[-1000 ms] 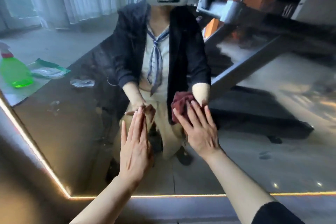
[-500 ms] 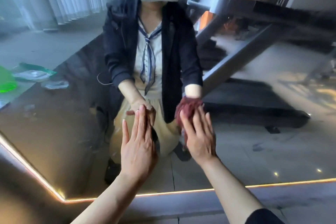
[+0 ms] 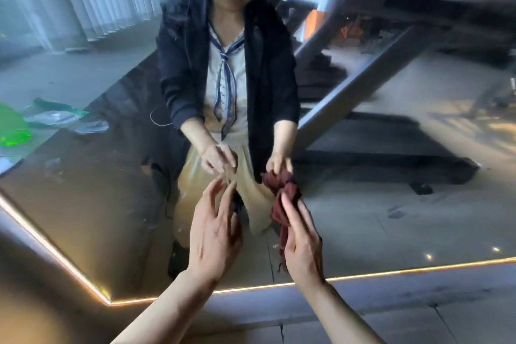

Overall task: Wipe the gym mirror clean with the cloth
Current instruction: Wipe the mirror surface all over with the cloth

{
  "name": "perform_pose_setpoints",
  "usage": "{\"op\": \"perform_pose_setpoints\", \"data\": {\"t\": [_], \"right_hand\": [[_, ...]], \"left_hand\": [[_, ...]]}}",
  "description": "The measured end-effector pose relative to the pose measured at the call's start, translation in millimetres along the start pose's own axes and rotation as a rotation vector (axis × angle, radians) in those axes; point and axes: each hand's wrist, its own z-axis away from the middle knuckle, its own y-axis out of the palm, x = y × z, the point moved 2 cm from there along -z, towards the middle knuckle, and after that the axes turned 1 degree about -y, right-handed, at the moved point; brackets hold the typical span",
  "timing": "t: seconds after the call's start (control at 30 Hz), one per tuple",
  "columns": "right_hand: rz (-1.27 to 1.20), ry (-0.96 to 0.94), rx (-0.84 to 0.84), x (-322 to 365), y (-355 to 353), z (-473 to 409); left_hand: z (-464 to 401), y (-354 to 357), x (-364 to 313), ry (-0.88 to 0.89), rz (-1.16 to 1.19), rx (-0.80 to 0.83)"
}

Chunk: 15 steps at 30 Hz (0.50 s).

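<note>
The gym mirror (image 3: 363, 218) filled most of the view, its lower edge marked by a lit strip (image 3: 391, 271) that ran nearly level on the right, met a corner low at the left of centre, and then climbed away diagonally up the left side. Below that strip lay a band of grey frame and tiled floor (image 3: 418, 321). The right hand (image 3: 303, 243) gripped a bunched dark red cloth (image 3: 282, 204), fingers curled along its side, with the upper wad of cloth against the glass and a frayed tail hanging down past the palm. The left hand (image 3: 215, 232) hovered just beside it, holding nothing, fingers loosely spread and slightly bent, their tips at or very near the glass; whether they touched it could not be told. The two hands stood apart, with a narrow gap between them. Both worked above the bottom edge, near the mirror's middle, with broad glass to the right and upper left. Smudges showed on the glass at the left (image 3: 53, 167). In the reflection, a green spray bottle (image 3: 14, 128) sat at the far left edge beside a crumpled green-and-white packet (image 3: 53, 114), and a treadmill's grey frame (image 3: 363, 75) slanted across the right.
</note>
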Motion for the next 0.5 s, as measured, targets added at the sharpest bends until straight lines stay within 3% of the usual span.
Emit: {"op": "perform_pose_setpoints", "data": {"t": [0.13, 0.2, 0.27, 0.37, 0.5], "right_hand": [[-0.390, 0.342, -0.205, 32.8, -26.8, -25.2], [-0.474, 0.363, -0.183, 38.5, -35.0, -24.6], [-0.457, 0.337, -0.112, 41.3, -40.8, -20.0], [-0.354, 0.314, -0.054, 41.3, -52.2, -18.9], [-0.212, 0.210, -0.040, 36.9, -68.9, -18.7]], "left_hand": [[10.6, 20.0, -36.2, -0.440, 0.598, 0.337], [2.6, 24.5, -53.3, -0.533, 0.884, 0.431], [-7.8, 25.8, -64.5, -0.591, 1.089, 0.408], [-16.9, 27.9, -69.2, -0.587, 1.053, 0.309], [-23.1, 32.4, -84.6, -0.564, 1.071, 0.397]]}}
